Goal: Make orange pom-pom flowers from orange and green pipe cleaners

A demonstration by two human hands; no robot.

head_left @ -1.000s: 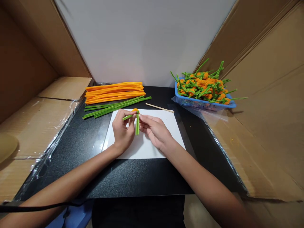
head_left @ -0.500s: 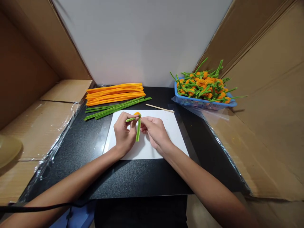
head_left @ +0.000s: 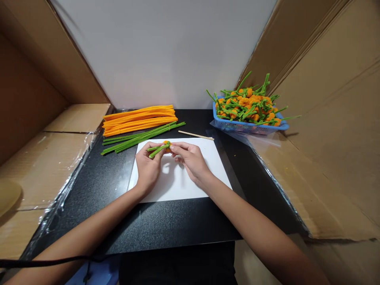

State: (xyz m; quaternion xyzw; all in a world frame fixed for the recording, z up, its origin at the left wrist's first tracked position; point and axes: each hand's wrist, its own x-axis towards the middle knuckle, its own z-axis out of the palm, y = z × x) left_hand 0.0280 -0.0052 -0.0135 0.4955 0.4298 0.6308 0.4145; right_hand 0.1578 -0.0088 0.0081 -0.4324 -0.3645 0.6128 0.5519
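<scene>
Between my two hands, above a white sheet [head_left: 178,186], is a small orange and green pipe-cleaner piece [head_left: 167,145]. Its orange part is round, and two green stems point toward the lower left. My left hand [head_left: 149,162] pinches it from the left, with the stems lying across the fingers. From the right, my right hand [head_left: 190,158] grips the orange part between thumb and fingers. The fingertips partly cover the piece.
Orange pipe cleaners [head_left: 139,120] and green ones [head_left: 139,138] lie at the back left of the black table [head_left: 166,225]. A thin wooden stick [head_left: 196,135] rests behind the sheet. A blue basket [head_left: 246,127] of orange and green pieces stands back right. Cardboard flanks both sides.
The green stem that hung down between my hands now points lower left beside the other one. The whole view has shifted slightly, so surrounding things appear a little further left.
</scene>
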